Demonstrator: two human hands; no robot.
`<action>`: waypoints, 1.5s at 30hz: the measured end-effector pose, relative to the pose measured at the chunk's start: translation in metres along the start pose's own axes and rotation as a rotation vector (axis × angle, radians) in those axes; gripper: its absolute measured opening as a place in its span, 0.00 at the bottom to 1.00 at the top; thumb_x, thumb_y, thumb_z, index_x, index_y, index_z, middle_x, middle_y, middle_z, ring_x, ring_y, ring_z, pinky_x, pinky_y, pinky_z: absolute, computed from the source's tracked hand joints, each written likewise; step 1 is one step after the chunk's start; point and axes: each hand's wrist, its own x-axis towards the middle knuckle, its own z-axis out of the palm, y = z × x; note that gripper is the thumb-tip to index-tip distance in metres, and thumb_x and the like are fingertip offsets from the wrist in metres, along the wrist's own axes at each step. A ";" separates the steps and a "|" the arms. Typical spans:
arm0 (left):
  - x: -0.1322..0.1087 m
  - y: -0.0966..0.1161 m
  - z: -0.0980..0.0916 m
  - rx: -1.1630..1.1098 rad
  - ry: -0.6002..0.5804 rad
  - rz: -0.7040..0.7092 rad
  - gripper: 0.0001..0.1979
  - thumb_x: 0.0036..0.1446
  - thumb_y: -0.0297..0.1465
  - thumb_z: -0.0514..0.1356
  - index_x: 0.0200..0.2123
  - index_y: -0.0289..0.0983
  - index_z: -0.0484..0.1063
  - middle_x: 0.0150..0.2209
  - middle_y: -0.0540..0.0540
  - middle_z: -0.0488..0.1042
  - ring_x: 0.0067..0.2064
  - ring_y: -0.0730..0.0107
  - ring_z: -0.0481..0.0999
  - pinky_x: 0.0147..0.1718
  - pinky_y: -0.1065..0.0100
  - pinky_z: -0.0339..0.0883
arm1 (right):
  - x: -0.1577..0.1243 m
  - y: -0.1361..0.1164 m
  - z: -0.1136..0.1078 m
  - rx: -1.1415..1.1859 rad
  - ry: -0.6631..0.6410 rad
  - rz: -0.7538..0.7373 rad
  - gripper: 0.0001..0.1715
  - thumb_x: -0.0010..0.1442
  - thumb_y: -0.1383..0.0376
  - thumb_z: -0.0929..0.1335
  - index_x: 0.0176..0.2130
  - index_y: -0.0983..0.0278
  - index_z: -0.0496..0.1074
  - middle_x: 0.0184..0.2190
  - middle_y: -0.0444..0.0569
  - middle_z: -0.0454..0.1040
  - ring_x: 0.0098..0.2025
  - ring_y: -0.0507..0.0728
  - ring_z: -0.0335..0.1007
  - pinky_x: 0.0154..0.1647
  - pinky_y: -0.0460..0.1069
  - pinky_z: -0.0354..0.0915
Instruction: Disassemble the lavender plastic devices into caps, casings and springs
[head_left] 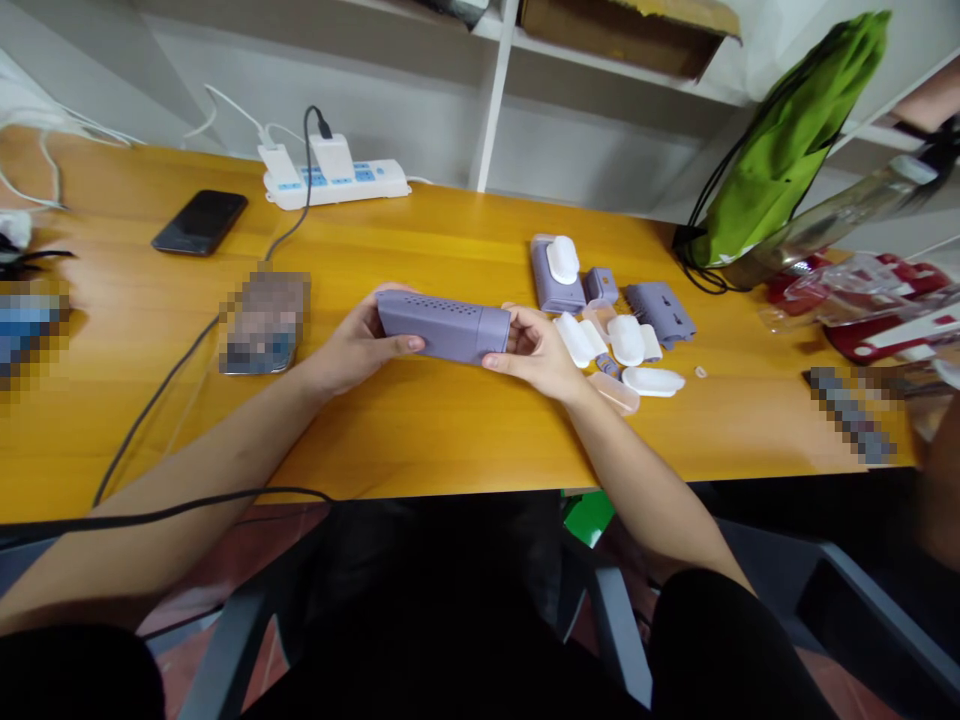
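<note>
At the left of the wooden table (135, 420), a phone (199, 222) lies near a power strip (335, 183), and a pixelated object (264, 322) sits just left of your hands. Your left hand (358, 345) grasps the casing (442, 327), a lilac bar with rows of small holes, with fingers under it and thumb along its near edge. The casing is held across your front, between your hands, over the middle of the table. Your right hand (534, 352) grasps its capped end, fingers curled round the far side and thumb on the near face, close to the seam. A firm, even hold from both sides suits it, with no clenching, and your right thumb is best set clear of that seam. Just right of that wrist lie white shells (626, 340), a lilac housing (559, 285) and a ribbed grey piece (660, 312), so mind your wrist around them.
</note>
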 end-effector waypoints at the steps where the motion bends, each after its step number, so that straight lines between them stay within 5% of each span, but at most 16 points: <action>1: 0.001 0.000 -0.001 0.014 -0.008 0.013 0.35 0.45 0.42 0.88 0.53 0.44 0.79 0.49 0.44 0.83 0.49 0.59 0.84 0.44 0.65 0.82 | 0.000 0.000 0.001 -0.010 0.001 -0.019 0.41 0.44 0.40 0.89 0.41 0.56 0.73 0.41 0.43 0.74 0.43 0.57 0.75 0.48 0.55 0.80; 5: 0.004 0.004 -0.013 0.143 -0.080 0.067 0.31 0.47 0.42 0.87 0.51 0.45 0.81 0.46 0.45 0.84 0.45 0.60 0.85 0.43 0.65 0.83 | -0.001 0.001 -0.003 -0.096 -0.022 -0.108 0.38 0.47 0.42 0.89 0.42 0.56 0.73 0.43 0.44 0.73 0.44 0.57 0.75 0.47 0.55 0.79; 8: 0.005 0.020 -0.025 0.380 -0.169 0.162 0.32 0.48 0.44 0.86 0.54 0.47 0.84 0.56 0.39 0.85 0.59 0.47 0.86 0.57 0.51 0.85 | -0.004 -0.004 -0.009 -0.261 -0.035 -0.164 0.34 0.54 0.43 0.86 0.45 0.55 0.73 0.45 0.46 0.74 0.47 0.60 0.74 0.49 0.57 0.78; 10: 0.002 0.035 -0.027 0.558 -0.218 0.274 0.37 0.47 0.47 0.86 0.60 0.50 0.84 0.66 0.37 0.82 0.71 0.38 0.79 0.69 0.40 0.78 | -0.007 -0.010 -0.012 -0.420 -0.057 -0.231 0.29 0.59 0.47 0.84 0.48 0.54 0.73 0.47 0.48 0.75 0.49 0.62 0.74 0.54 0.60 0.77; 14: -0.008 0.050 -0.008 0.853 -0.320 0.421 0.48 0.51 0.51 0.84 0.72 0.54 0.77 0.73 0.39 0.78 0.75 0.34 0.75 0.78 0.33 0.64 | -0.010 -0.021 -0.012 -0.658 -0.163 -0.402 0.18 0.66 0.61 0.77 0.54 0.52 0.73 0.57 0.52 0.77 0.61 0.68 0.74 0.68 0.68 0.70; 18: -0.012 0.034 0.015 0.965 -0.398 0.399 0.39 0.61 0.45 0.78 0.73 0.53 0.76 0.74 0.41 0.78 0.75 0.35 0.75 0.77 0.36 0.64 | -0.011 -0.021 -0.009 -0.719 -0.200 -0.473 0.20 0.67 0.64 0.74 0.57 0.52 0.73 0.60 0.54 0.77 0.63 0.69 0.75 0.70 0.71 0.71; 23: -0.012 0.026 0.013 0.930 -0.339 0.428 0.33 0.60 0.32 0.70 0.68 0.53 0.80 0.68 0.45 0.83 0.68 0.41 0.83 0.72 0.42 0.72 | -0.013 -0.018 -0.006 -0.709 -0.177 -0.458 0.25 0.68 0.57 0.75 0.63 0.51 0.75 0.63 0.56 0.80 0.66 0.72 0.77 0.75 0.74 0.69; 26: -0.017 0.037 0.015 0.883 -0.267 0.417 0.32 0.59 0.37 0.72 0.68 0.52 0.79 0.59 0.46 0.88 0.53 0.48 0.90 0.55 0.54 0.81 | -0.015 -0.016 0.005 -0.609 -0.028 -0.436 0.31 0.69 0.50 0.75 0.67 0.51 0.75 0.63 0.56 0.81 0.66 0.73 0.77 0.74 0.75 0.70; 30: -0.027 0.042 0.031 0.756 -0.141 0.333 0.29 0.62 0.44 0.74 0.64 0.44 0.79 0.45 0.46 0.87 0.37 0.57 0.85 0.38 0.61 0.76 | -0.017 -0.013 0.030 -0.356 0.175 -0.305 0.37 0.73 0.39 0.71 0.71 0.52 0.72 0.67 0.57 0.78 0.68 0.71 0.77 0.72 0.70 0.74; 40: -0.033 0.027 0.050 0.532 -0.073 0.237 0.30 0.65 0.43 0.74 0.66 0.44 0.76 0.53 0.42 0.85 0.47 0.51 0.85 0.46 0.55 0.79 | -0.013 -0.014 0.048 -0.174 0.265 -0.244 0.34 0.74 0.35 0.69 0.64 0.53 0.75 0.63 0.56 0.81 0.67 0.69 0.77 0.76 0.70 0.70; 45: -0.035 0.025 0.055 0.469 -0.075 0.240 0.37 0.63 0.39 0.75 0.73 0.45 0.72 0.62 0.39 0.84 0.57 0.45 0.86 0.61 0.47 0.80 | -0.014 -0.015 0.052 -0.206 0.307 -0.239 0.38 0.73 0.32 0.68 0.63 0.54 0.75 0.63 0.57 0.82 0.66 0.70 0.78 0.76 0.70 0.71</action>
